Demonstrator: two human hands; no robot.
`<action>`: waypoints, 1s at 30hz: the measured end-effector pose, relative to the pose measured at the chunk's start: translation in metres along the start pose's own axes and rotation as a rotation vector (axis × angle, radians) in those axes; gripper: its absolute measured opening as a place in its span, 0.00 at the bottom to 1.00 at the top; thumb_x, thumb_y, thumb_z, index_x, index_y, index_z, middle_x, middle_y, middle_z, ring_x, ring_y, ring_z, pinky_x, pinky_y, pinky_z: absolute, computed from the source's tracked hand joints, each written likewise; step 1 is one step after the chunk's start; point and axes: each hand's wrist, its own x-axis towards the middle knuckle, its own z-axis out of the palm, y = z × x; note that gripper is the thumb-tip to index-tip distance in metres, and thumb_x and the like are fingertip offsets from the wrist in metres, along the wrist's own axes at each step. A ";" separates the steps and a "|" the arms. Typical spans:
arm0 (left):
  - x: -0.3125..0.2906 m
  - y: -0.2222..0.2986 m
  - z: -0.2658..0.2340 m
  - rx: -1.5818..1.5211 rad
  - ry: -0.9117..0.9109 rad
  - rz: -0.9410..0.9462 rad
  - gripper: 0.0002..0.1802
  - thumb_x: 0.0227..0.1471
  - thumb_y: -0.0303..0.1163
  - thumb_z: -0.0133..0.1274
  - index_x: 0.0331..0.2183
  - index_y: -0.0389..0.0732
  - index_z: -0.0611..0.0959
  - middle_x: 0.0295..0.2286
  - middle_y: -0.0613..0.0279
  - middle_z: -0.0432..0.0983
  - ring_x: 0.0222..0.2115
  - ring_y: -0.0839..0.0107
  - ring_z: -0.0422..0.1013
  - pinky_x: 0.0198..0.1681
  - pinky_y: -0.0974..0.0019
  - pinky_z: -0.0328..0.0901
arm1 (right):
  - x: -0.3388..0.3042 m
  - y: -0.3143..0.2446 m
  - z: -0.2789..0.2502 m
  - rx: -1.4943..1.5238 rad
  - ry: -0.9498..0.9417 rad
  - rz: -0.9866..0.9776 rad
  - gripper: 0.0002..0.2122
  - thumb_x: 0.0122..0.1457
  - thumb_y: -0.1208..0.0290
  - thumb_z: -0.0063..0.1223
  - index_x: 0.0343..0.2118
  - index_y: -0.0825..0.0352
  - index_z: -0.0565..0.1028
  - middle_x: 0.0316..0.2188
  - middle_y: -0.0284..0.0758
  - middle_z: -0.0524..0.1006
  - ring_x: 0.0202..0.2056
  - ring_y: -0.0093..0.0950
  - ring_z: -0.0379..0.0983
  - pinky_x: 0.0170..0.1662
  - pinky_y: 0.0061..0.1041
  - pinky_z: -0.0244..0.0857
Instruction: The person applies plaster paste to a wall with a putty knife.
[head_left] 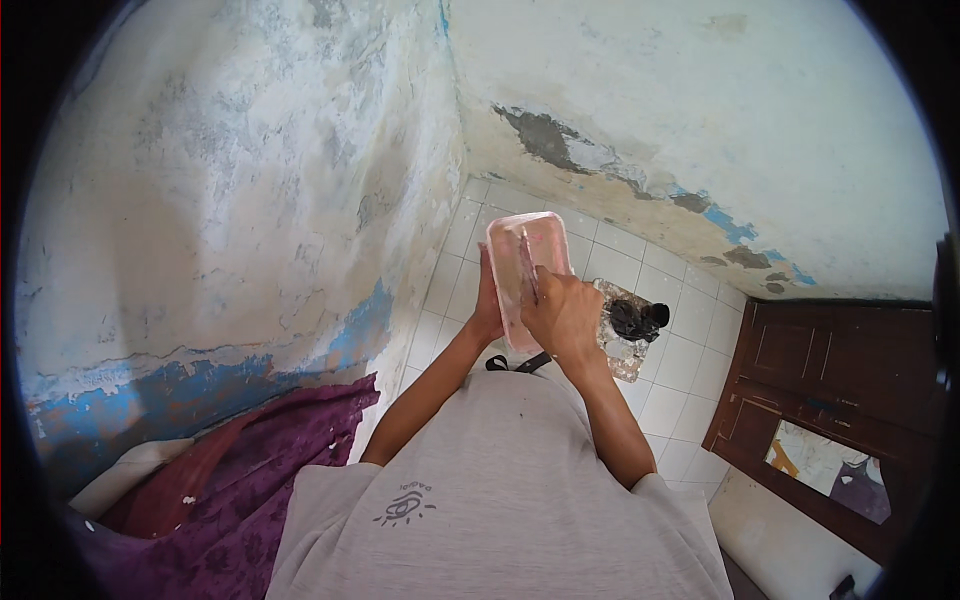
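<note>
A purple cloth [310,450] hangs at the lower left, against a peeling left wall [250,200] with a blue lower band, as a person in a grey shirt [500,480] works above a white tile floor [445,285]. Just right of a strip of tile, the left hand [487,305] supports a pinkish tray [506,275] along its left edge; how far the fingers close beneath it cannot be told. The tray is in front of the shirt, its near edge close to the fabric, with tile showing past its far edge toward the stained far wall [700,110]. A slim tool [528,255] slants over the tray, its tip near the middle of the far edge, the right hand [563,315] clamped around its lower part and covering the tray's near right corner. Beyond that hand, a black bag [632,320] rests toward the right edge of a mottled mat [625,368]. More tile separates the mat from a dark wooden cabinet [830,350] at far right.
</note>
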 end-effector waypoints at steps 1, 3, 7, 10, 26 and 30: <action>-0.001 0.002 -0.004 -0.090 -0.057 -0.005 0.50 0.59 0.77 0.25 0.68 0.51 0.60 0.60 0.54 0.66 0.59 0.57 0.67 0.63 0.49 0.63 | -0.002 0.001 0.001 -0.001 0.004 0.001 0.09 0.53 0.66 0.60 0.26 0.67 0.79 0.18 0.46 0.78 0.22 0.47 0.77 0.27 0.45 0.70; -0.001 0.007 -0.012 -0.100 -0.092 -0.001 0.50 0.59 0.77 0.25 0.68 0.50 0.60 0.60 0.54 0.66 0.59 0.57 0.67 0.63 0.49 0.63 | -0.011 0.003 0.002 -0.009 -0.050 0.045 0.09 0.53 0.65 0.60 0.24 0.66 0.78 0.18 0.46 0.78 0.22 0.46 0.78 0.27 0.45 0.71; -0.003 0.006 0.010 0.053 0.121 0.035 0.51 0.58 0.77 0.26 0.67 0.49 0.62 0.59 0.56 0.68 0.57 0.58 0.69 0.62 0.49 0.65 | -0.016 -0.007 0.012 0.060 -0.051 -0.065 0.09 0.53 0.65 0.60 0.23 0.66 0.77 0.18 0.46 0.78 0.22 0.46 0.78 0.27 0.45 0.71; -0.006 0.005 -0.003 0.028 0.038 0.040 0.52 0.58 0.78 0.26 0.67 0.48 0.62 0.59 0.55 0.68 0.57 0.58 0.69 0.61 0.50 0.66 | 0.002 -0.001 0.010 0.015 0.045 -0.097 0.10 0.54 0.65 0.60 0.24 0.66 0.78 0.18 0.46 0.78 0.21 0.47 0.77 0.26 0.44 0.71; 0.002 0.021 0.005 0.026 0.137 0.098 0.50 0.58 0.77 0.26 0.66 0.50 0.64 0.59 0.59 0.68 0.58 0.60 0.69 0.61 0.49 0.66 | 0.016 0.025 -0.012 0.176 0.045 -0.153 0.10 0.56 0.78 0.57 0.41 0.71 0.74 0.32 0.46 0.77 0.31 0.48 0.77 0.32 0.43 0.72; 0.022 0.021 0.002 0.150 0.224 0.108 0.52 0.59 0.77 0.25 0.67 0.47 0.61 0.61 0.55 0.65 0.60 0.58 0.66 0.63 0.49 0.64 | 0.019 0.030 0.010 0.269 -0.004 -0.166 0.13 0.56 0.79 0.56 0.45 0.72 0.73 0.32 0.50 0.77 0.30 0.53 0.76 0.32 0.46 0.71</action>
